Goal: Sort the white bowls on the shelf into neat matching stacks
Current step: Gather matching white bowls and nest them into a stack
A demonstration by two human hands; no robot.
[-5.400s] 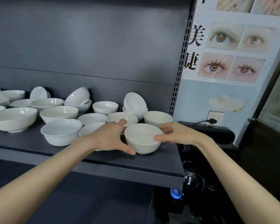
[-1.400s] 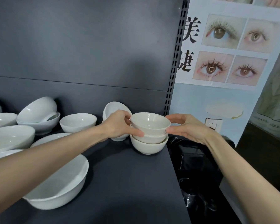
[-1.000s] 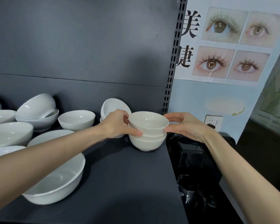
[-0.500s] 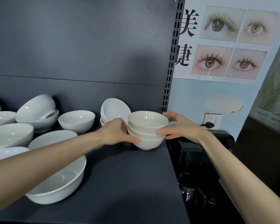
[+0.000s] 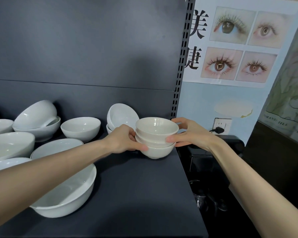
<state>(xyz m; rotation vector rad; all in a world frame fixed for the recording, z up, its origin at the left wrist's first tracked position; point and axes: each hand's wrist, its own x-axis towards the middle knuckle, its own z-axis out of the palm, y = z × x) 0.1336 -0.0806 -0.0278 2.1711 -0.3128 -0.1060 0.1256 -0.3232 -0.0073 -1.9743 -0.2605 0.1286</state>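
Together, left hand (image 5: 123, 140) and right hand (image 5: 192, 133) clasp three-bowl stack (image 5: 156, 133) on shelf (image 5: 138, 189), poster (image 5: 239, 45) reads 美睫

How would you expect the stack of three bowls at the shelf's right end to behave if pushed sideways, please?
The stack of three bowls looks glazed, so probably slippery and liable to chip. It stands on one narrow foot, so a high push might tip it. It sits close to the edge of the shelf, so sliding right risks a fall.
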